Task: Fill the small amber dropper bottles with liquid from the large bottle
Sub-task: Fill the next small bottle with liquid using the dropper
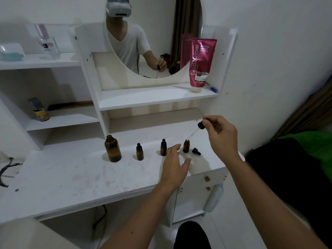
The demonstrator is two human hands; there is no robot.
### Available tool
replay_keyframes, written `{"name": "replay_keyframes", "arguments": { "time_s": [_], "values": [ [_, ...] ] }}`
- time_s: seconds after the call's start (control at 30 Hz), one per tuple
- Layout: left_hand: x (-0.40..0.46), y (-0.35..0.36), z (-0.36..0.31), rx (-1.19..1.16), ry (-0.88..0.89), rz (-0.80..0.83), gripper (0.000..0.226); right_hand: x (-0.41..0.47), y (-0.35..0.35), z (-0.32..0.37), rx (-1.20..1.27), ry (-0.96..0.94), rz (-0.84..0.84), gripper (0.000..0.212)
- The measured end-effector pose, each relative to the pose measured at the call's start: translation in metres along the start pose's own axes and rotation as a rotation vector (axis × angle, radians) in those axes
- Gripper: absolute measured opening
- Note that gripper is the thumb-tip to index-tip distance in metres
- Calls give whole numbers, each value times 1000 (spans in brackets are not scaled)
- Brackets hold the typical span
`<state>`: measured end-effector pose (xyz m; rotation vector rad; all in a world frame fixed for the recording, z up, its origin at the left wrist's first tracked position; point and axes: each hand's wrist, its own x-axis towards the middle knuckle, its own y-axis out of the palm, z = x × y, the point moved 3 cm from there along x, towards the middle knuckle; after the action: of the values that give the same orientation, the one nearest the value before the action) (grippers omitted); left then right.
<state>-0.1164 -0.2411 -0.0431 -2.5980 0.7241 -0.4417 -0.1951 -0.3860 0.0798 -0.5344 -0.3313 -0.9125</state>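
Observation:
The large amber bottle [112, 149] stands uncapped on the white tabletop [71, 173]. To its right stand three small amber bottles: a capped one [139, 152], a second capped one [163, 148], and an uncapped one [186, 146]. A loose black dropper cap [196, 151] lies beside the uncapped one. My right hand [220, 133] pinches the black bulb of a glass dropper [195, 131], whose tip hangs at the uncapped bottle's mouth. My left hand [175, 165] hovers with fingers spread just in front of the two rightmost small bottles, holding nothing.
A round mirror [152, 36] hangs behind a shelf holding a pink tube [202, 63] and a blue pen [213, 89]. Left shelves carry a small dark bottle [39, 110] and clear containers [47, 42]. Dark and green fabric [301, 159] lies at right.

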Motion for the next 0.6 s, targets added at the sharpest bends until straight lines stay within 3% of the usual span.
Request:
{"name": "replay_keyframes", "arguments": {
  "time_s": [0.23, 0.43, 0.6],
  "values": [
    [30, 17, -1, 49, -7, -47, 53, 4, 7, -10, -9, -84, 40, 11],
    [41, 30, 5, 52, 23, -123, 25, 4, 19, -20, -38, -147, 107, 9],
    [44, 31, 13, 54, 40, -145, 18, 3, 30, -30, -48, -109, 128, 9]
  ]
}}
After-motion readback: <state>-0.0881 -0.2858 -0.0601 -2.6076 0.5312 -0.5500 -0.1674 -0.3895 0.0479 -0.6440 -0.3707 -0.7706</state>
